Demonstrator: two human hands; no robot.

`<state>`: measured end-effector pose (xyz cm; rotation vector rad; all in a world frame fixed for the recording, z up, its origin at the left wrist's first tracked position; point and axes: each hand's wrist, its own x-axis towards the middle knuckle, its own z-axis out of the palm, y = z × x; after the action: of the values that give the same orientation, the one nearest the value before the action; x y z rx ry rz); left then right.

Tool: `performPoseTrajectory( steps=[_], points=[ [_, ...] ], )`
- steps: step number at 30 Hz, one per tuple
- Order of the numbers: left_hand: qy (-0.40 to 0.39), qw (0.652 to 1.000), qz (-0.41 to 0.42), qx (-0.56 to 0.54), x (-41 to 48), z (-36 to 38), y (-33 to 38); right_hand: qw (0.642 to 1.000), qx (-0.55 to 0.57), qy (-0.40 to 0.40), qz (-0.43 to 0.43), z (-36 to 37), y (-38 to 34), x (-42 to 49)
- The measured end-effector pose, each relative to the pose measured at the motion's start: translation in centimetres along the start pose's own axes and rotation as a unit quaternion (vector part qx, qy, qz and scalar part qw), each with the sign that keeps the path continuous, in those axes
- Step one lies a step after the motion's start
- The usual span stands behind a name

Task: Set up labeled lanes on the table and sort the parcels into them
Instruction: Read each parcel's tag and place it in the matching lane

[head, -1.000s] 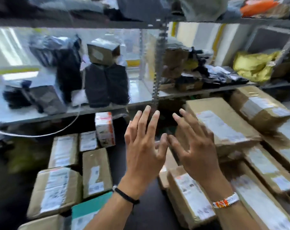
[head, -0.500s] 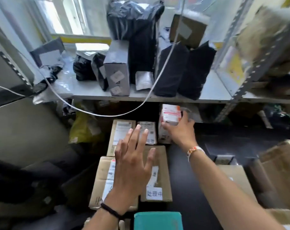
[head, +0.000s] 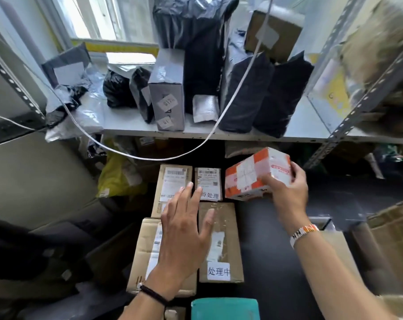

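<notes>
Head view: orange-white box (head: 258, 174) gripped tilted by R hand (head: 288, 192) at 2 o'clock; L hand (head: 184, 229) held flat, ungripping, above brown parcels (head: 221, 241).

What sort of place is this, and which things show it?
Probably a parcel sorting room: labelled cardboard boxes lie on the table, and black bagged parcels stand on metal shelving.

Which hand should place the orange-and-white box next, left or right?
Right, most likely. The right hand grips the orange-and-white box, which is tilted, beside the back row of cardboard boxes. The left hand is open, fingers spread over those boxes, holding nothing.
</notes>
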<state>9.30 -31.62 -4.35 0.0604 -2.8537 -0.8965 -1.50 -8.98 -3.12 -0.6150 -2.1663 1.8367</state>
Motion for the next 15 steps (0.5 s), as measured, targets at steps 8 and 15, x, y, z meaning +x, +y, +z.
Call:
performPoseTrajectory(
  steps=[8, 15],
  points=[
    [-0.143, 0.904, -0.141, -0.376, 0.6, 0.5, 11.1, 0.983, 0.086, 0.02, -0.16, -13.2, -3.2, -8.6],
    [-0.364, 0.661, -0.1, -0.648, -2.5, -2.9, 23.2, 0.816, -0.188, 0.008, -0.547, -21.2, -4.4, -15.3]
  ],
)
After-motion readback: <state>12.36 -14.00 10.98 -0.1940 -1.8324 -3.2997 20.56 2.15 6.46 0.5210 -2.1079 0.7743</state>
